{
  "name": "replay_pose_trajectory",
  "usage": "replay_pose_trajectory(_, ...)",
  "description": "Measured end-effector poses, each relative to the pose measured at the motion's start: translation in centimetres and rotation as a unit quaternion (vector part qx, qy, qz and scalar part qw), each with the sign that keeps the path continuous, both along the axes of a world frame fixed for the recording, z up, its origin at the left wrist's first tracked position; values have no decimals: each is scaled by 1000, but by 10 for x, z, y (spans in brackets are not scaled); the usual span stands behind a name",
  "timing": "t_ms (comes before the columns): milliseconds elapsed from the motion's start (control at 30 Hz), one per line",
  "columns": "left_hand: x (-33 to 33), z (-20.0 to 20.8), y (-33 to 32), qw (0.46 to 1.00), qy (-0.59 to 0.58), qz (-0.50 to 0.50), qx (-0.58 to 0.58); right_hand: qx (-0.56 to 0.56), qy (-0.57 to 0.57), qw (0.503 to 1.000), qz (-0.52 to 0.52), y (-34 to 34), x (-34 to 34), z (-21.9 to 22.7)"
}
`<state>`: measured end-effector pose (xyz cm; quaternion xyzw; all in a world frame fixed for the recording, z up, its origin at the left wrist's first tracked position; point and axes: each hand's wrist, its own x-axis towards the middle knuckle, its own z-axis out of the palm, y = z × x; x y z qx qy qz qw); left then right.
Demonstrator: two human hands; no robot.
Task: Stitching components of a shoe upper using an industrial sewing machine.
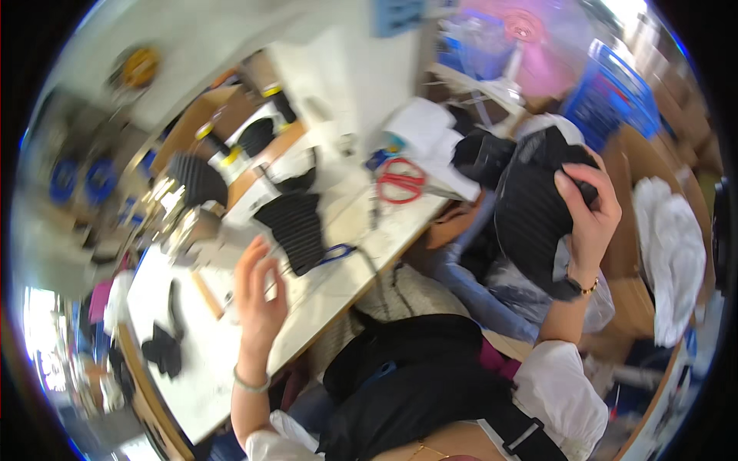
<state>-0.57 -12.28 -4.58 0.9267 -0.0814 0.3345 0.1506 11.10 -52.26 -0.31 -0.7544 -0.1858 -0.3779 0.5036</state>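
My right hand (596, 203) is raised at the right, closed on a black ribbed fabric piece (530, 211) that hangs below its fingers. My left hand (260, 300) is held over the white worktable (307, 307), fingers loosely bent and apart, with nothing in them. Close beside it lies another black ribbed fabric piece (294, 230), with a blue-handled tool (338, 252) at its edge. Red-handled scissors (401, 181) rest farther back on the table. The picture is somewhat blurred.
Black-and-yellow thread cones (280, 100) stand at the back left near a cardboard box (204, 115). A blue plastic crate (615, 92) is at the back right, above an open carton (626, 246). White cloth (669, 261) hangs at the far right. Small black scraps (163, 347) lie front left.
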Motion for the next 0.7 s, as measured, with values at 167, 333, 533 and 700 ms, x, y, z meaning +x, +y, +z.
replay_pose_trajectory(167,-10,17,-10,995,-93,-35,-10,132,104,929,330,110,24,2)
replay_pose_trajectory(333,-15,17,6,988,-154,-7,13,215,287,789,498,220,58,-39)
replay_pose_trajectory(533,2,8,13,995,-92,-8,-24,-95,145,913,368,270,75,-45)
replay_pose_trajectory(700,19,11,13,998,-27,-39,-31,-129,-79,976,156,280,75,-50)
